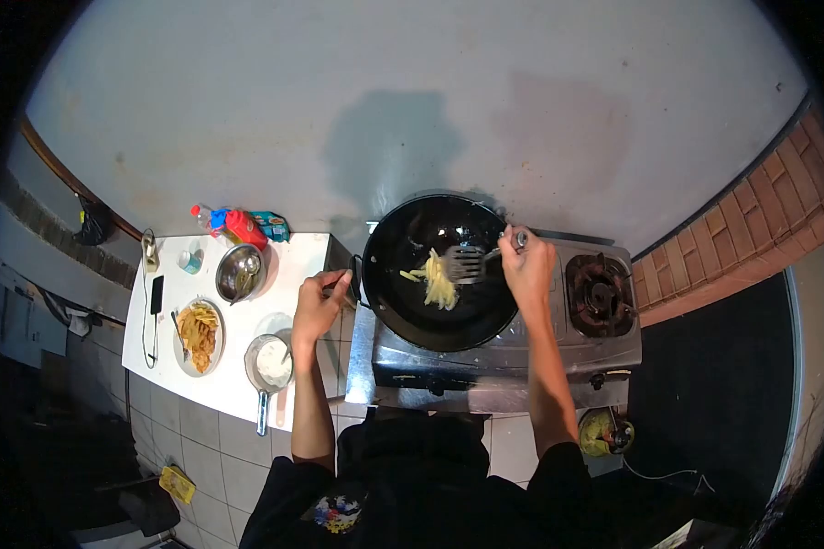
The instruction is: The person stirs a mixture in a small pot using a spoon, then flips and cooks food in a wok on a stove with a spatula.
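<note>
A black wok (403, 316) stands on the left side of a metal gas stove (558, 357). Pale yellow potato strips (439, 284) lie in a small heap in its middle, with a few loose to the left. My right hand (526, 261) is closed round the handle of a slotted spatula (467, 263), whose blade touches the right of the heap. At the wok's left side handle (356, 279), my left hand (319, 305) pinches with thumb and fingers.
On the white table (220, 389) to the left are a plate of fried food (199, 339), a metal bowl (241, 273), a strainer (270, 363) with white contents, a phone (157, 295), and bottles and packets (244, 227). A second burner (601, 296) sits right of the wok.
</note>
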Motion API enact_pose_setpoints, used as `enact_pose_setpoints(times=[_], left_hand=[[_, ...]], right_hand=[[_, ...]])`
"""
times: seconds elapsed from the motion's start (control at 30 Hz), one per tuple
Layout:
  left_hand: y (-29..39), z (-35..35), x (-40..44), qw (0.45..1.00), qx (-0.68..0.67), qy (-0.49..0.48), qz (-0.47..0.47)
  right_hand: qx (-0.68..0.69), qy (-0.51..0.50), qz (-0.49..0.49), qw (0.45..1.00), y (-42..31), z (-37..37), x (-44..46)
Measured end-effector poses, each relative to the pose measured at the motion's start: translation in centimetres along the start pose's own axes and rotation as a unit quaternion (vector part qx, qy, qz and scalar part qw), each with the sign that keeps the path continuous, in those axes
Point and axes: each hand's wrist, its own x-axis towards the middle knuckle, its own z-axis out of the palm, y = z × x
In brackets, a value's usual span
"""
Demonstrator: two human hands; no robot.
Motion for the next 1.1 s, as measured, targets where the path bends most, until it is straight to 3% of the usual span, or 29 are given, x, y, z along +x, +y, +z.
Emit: enact_pose_setpoints(times=[0.13, 0.3, 0.5, 0.7, 0.97, 1.1], left_hand=[[0.4, 0.0, -0.1, 1.0, 0.025, 0.007, 0.005], [0.9, -0.3, 0.0, 0.999, 0.019, -0.013, -0.033], [0.7, -0.4, -0.3, 0.999, 0.004, -0.023, -0.038], [0.6, -0.3, 0.0, 0.999, 0.019, -0.024, -0.024], [0.3, -0.1, 0.0, 0.999, 0.027, -0.016, -0.012], [0.0, 0.1, 0.1, 1.0, 0.014, -0.02, -0.018]], right_hand=[[0.089, 0.009, 0.026, 0.996, -1.6, 2.9, -0.9], [0.061, -0.036, 0.049, 0.996, -1.0, 4.9, -1.6], [0.006, -0.007, 0.017, 1.0, -0.2, 1.8, -1.0], [-0.025, -0.002, 0.07, 0.997, -0.9, -1.4, 0.4], [-0.038, -0.063, -0.052, 0.996, -0.2, -1.1, 1.7], [-0.062, -0.06, -0.029, 0.996, 1.1, 1.4, 0.7]])
